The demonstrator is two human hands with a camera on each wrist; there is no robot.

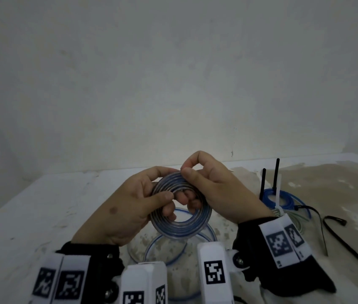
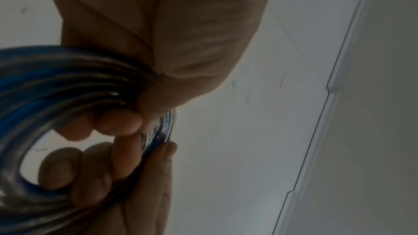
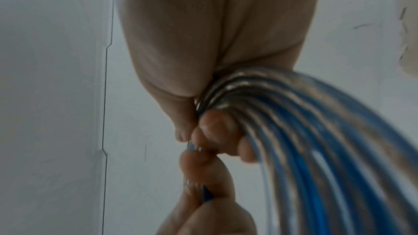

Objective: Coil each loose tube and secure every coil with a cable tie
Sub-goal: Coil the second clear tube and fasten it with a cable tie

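A coil of clear tube with a blue stripe point(image 1: 182, 224) is held above the table in front of me, its free length point(image 1: 158, 244) looping down onto the table. My left hand point(image 1: 151, 194) grips the coil's left side, thumb on top and fingers through the middle. My right hand point(image 1: 186, 172) pinches the coil's upper edge between thumb and forefinger. The wrist views show the coil point(image 2: 52, 85) point(image 3: 305, 122) close up, with fingers curled round its turns.
On the right of the table lies a tied blue tube coil point(image 1: 283, 199) with a white cable tie point(image 1: 278, 194) and two black ties standing up point(image 1: 275, 174). A loose black cable tie point(image 1: 344, 240) lies further right. A white wall stands behind the table edge point(image 1: 64, 174).
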